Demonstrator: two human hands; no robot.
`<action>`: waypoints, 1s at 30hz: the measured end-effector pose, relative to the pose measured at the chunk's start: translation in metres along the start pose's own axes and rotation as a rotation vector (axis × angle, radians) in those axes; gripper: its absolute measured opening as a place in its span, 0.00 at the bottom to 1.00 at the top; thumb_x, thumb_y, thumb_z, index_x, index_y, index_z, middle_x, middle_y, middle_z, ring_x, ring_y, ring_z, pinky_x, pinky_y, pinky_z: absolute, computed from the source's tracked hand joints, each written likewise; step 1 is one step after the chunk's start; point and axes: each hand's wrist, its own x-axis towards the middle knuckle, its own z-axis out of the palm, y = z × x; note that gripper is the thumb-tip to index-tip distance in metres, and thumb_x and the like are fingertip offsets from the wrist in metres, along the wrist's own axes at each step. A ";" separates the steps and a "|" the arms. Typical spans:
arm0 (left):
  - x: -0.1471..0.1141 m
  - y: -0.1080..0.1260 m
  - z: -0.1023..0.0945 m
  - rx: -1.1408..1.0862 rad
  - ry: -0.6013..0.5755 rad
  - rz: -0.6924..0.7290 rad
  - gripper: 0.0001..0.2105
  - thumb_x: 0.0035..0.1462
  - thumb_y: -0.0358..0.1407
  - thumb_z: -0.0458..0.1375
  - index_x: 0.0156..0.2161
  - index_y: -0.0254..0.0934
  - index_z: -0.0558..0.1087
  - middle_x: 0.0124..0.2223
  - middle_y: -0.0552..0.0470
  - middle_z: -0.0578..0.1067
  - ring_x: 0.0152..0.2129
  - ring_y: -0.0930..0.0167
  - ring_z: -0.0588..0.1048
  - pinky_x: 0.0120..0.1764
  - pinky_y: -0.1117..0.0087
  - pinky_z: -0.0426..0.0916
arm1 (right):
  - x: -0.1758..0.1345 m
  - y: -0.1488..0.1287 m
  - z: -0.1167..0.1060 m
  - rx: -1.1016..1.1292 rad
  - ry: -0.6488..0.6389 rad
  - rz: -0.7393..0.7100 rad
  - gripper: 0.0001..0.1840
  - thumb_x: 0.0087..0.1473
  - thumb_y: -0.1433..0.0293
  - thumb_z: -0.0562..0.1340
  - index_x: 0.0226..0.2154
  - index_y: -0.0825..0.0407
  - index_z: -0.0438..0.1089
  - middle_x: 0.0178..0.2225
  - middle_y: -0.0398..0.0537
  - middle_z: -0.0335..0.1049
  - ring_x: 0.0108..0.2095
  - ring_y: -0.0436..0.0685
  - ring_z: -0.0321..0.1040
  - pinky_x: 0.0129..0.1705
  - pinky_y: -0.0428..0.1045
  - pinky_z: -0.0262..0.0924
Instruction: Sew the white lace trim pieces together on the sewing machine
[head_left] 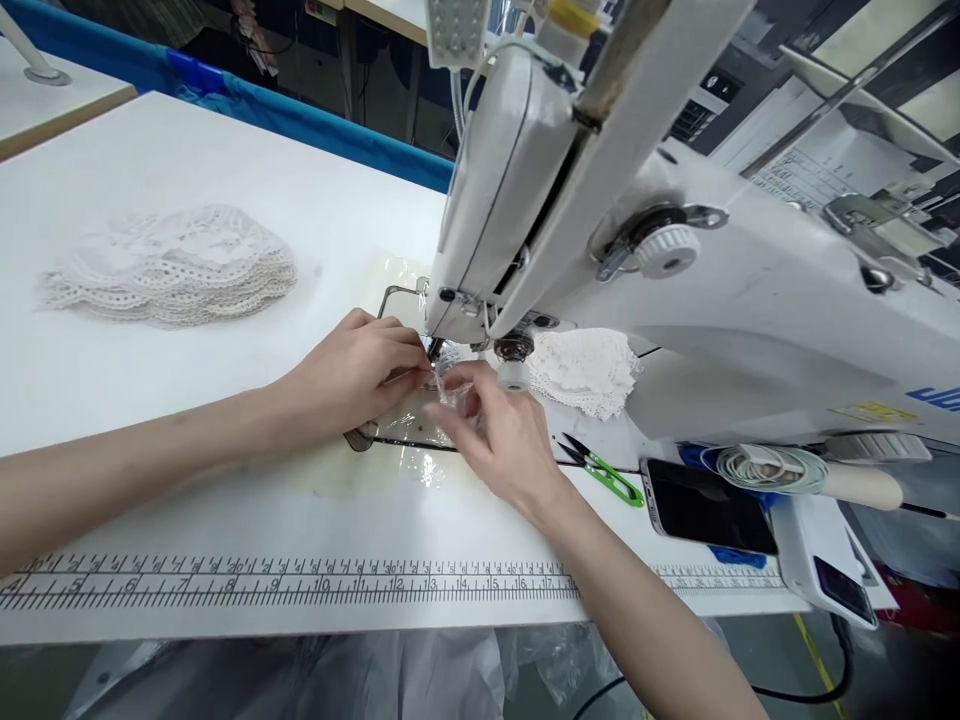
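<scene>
Lace (454, 398) by the machine (491, 200)
The left hand (371, 370) pinches it, maybe to keep it steady; can't tell if the right hand (506, 425) grips. A pile (199, 265) lies left, perhaps out of the way.

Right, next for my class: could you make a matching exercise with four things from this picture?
1. Snips
2. Phone
3. Left hand
4. Larger white fabric stack

A. Farthest left of the four
B. Nearest of the four to the sewing machine's needle area
C. Dark screen
D. Green handles

Pairs: 1-D; 2-C; 3-B; 4-A
</scene>
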 end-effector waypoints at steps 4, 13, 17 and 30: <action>0.007 -0.005 -0.009 -0.089 -0.068 -0.048 0.17 0.67 0.41 0.50 0.36 0.42 0.81 0.41 0.54 0.83 0.38 0.66 0.77 0.47 0.60 0.62 | -0.001 0.002 0.006 -0.049 0.071 -0.027 0.11 0.68 0.65 0.60 0.47 0.50 0.76 0.40 0.48 0.80 0.32 0.55 0.73 0.35 0.49 0.60; -0.018 -0.005 -0.003 0.205 0.084 0.312 0.15 0.73 0.36 0.50 0.45 0.43 0.82 0.47 0.53 0.83 0.45 0.65 0.78 0.48 0.59 0.66 | -0.006 0.010 0.007 -0.088 0.209 -0.280 0.12 0.65 0.74 0.60 0.40 0.49 0.81 0.43 0.47 0.83 0.41 0.58 0.76 0.44 0.52 0.64; -0.043 0.008 0.008 0.437 0.193 0.368 0.13 0.74 0.30 0.52 0.56 0.40 0.76 0.56 0.54 0.82 0.55 0.67 0.76 0.55 0.60 0.65 | -0.009 0.009 0.006 -0.136 0.198 -0.390 0.11 0.63 0.76 0.61 0.39 0.49 0.79 0.48 0.43 0.83 0.45 0.58 0.77 0.55 0.55 0.65; -0.045 0.018 0.010 0.559 0.262 0.354 0.16 0.77 0.38 0.47 0.55 0.37 0.76 0.52 0.50 0.84 0.56 0.66 0.77 0.50 0.59 0.68 | -0.010 0.009 0.004 -0.151 0.162 -0.393 0.11 0.64 0.77 0.60 0.41 0.50 0.79 0.47 0.43 0.84 0.43 0.57 0.77 0.54 0.56 0.66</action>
